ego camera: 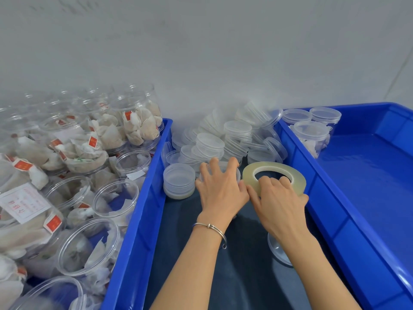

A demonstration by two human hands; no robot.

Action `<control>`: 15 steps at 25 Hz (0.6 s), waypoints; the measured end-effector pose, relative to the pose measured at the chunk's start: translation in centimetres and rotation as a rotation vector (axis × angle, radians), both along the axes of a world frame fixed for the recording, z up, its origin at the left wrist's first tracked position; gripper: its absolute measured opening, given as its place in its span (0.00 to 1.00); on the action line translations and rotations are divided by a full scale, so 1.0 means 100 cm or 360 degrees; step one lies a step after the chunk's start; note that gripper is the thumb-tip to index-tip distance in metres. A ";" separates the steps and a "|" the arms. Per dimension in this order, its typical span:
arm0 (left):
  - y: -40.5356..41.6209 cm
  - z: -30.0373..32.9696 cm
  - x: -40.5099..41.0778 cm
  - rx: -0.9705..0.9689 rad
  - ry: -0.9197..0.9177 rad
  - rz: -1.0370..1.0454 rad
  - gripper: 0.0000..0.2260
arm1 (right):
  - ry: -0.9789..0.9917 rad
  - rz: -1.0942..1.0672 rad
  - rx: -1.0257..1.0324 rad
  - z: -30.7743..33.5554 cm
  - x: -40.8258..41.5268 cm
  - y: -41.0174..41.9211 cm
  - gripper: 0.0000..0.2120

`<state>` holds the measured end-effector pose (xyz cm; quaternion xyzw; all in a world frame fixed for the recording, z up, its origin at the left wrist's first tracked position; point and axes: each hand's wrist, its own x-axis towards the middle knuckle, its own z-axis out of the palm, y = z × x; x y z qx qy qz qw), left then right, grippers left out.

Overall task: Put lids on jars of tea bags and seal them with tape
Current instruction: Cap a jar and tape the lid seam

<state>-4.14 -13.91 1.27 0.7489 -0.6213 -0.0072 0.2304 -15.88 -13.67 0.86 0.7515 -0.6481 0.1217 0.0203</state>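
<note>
- On the left, a blue crate holds open jars stuffed with tea bags.
- On the dark table, clear lids are heaped at the far side.
- The left hand curls its grip over a lidded jar.
- The right hand clasps a tape roll just beside that jar.
- The right blue crate holds three lidded jars at its far end.

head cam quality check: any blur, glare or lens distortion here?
Head view: wide-angle bend bows the right blue tray rim and wall line; the far lid pile looks hazy and soft; jars at the left edge smear; lighting is flat, with faint shadows under the left hand and right hand.
</note>
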 end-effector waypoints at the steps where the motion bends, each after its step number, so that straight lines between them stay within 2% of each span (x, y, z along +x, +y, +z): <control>1: 0.002 -0.001 0.000 0.0001 -0.0002 -0.0021 0.16 | -0.0030 -0.0032 0.0020 0.004 0.001 0.003 0.20; 4: -0.004 -0.002 0.000 0.0035 -0.0048 0.0002 0.16 | -0.0223 -0.0048 0.0054 0.015 0.005 0.022 0.20; 6: -0.018 0.009 0.011 0.0123 -0.0043 0.0146 0.15 | -0.0492 0.0113 -0.0199 0.019 0.010 0.046 0.19; 7: -0.026 0.013 0.016 0.0165 0.0037 0.0156 0.15 | -0.0492 0.0163 -0.0357 0.016 0.007 0.055 0.19; 8: -0.029 0.015 0.020 0.0165 0.0105 0.0120 0.15 | -0.0456 0.0180 -0.0340 0.012 0.001 0.056 0.20; 10: -0.026 0.012 0.025 0.0073 0.0091 0.0046 0.16 | -0.0372 0.0104 0.0012 0.006 -0.006 0.039 0.22; 12: -0.023 0.007 0.025 0.0023 0.0065 0.0030 0.16 | -0.0155 0.0048 0.0293 -0.003 -0.007 0.014 0.22; 15: -0.025 0.003 0.023 0.0041 -0.0053 0.0096 0.18 | -0.0007 0.0205 0.0430 -0.023 0.008 -0.014 0.20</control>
